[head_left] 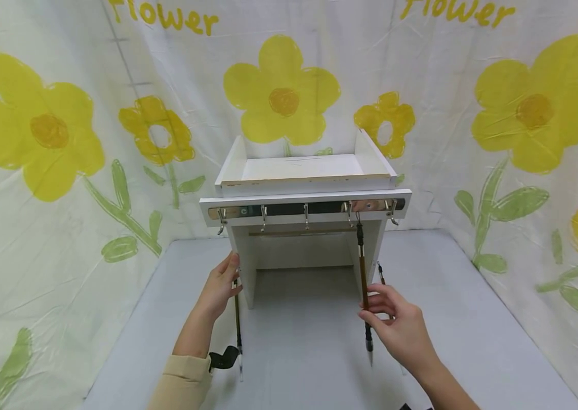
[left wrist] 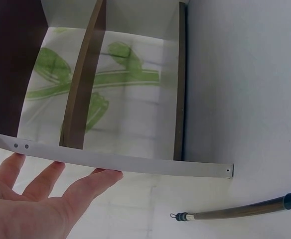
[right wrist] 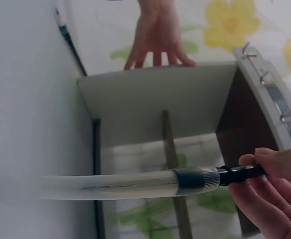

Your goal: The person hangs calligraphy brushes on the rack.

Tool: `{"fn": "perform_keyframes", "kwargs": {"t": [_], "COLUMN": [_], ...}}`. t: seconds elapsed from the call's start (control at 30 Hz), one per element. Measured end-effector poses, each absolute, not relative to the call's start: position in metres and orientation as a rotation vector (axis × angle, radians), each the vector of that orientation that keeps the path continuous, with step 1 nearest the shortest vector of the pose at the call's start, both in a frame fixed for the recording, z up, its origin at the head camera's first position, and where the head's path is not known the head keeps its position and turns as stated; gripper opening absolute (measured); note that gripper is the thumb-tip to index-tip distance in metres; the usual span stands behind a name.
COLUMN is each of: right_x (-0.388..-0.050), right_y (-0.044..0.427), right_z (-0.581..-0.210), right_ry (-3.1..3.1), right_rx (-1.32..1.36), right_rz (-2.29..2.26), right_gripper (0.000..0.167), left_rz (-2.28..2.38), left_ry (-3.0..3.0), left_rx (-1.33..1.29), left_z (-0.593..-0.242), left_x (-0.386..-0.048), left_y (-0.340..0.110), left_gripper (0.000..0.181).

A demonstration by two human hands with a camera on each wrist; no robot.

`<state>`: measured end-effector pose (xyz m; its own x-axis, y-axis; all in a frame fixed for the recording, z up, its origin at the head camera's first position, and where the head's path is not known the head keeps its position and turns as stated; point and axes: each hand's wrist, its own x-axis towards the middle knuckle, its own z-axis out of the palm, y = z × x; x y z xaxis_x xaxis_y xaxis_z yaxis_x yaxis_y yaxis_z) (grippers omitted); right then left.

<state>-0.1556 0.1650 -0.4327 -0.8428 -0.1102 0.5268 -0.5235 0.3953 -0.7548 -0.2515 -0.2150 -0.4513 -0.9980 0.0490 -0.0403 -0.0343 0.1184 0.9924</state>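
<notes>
In the head view, my right hand [head_left: 396, 327] pinches the lower handle of a calligraphy brush [head_left: 363, 262], which points bristles down. The loop at its top is at a hook [head_left: 349, 215] of the metal hook rail [head_left: 283, 209]; I cannot tell whether it hangs there. Close up in the right wrist view, the pale bristles [right wrist: 125, 186] point left, away from the fingers. Straight fingers of my left hand [head_left: 217, 287] touch the left side panel of the white wooden shelf [head_left: 244, 256]. The left wrist view shows those fingertips [left wrist: 110, 175] along the panel's edge.
A second brush [head_left: 238, 324] lies on the grey-white table [head_left: 299, 341] left of the shelf, and another [head_left: 381, 274] is partly hidden behind my right hand. Several hooks line the rail. A curtain [head_left: 330, 68] with painted yellow flowers surrounds the table at the back and sides.
</notes>
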Motion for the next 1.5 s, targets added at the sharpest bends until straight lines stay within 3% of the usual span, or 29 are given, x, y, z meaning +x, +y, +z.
{"fn": "perform_keyframes", "kwargs": {"t": [1.5], "right_x": [-0.155], "right_y": [0.159], "right_z": [-0.445], "right_ry": [-2.292], "right_rx": [0.608], "right_rz": [1.387], "right_gripper": [0.046], "left_rz": [2.054], "left_ry": [2.312], "left_rx": [-0.016], "left_z": [-0.449], "left_x": [-0.248], "left_y": [-0.212], "left_gripper": [0.079]}}
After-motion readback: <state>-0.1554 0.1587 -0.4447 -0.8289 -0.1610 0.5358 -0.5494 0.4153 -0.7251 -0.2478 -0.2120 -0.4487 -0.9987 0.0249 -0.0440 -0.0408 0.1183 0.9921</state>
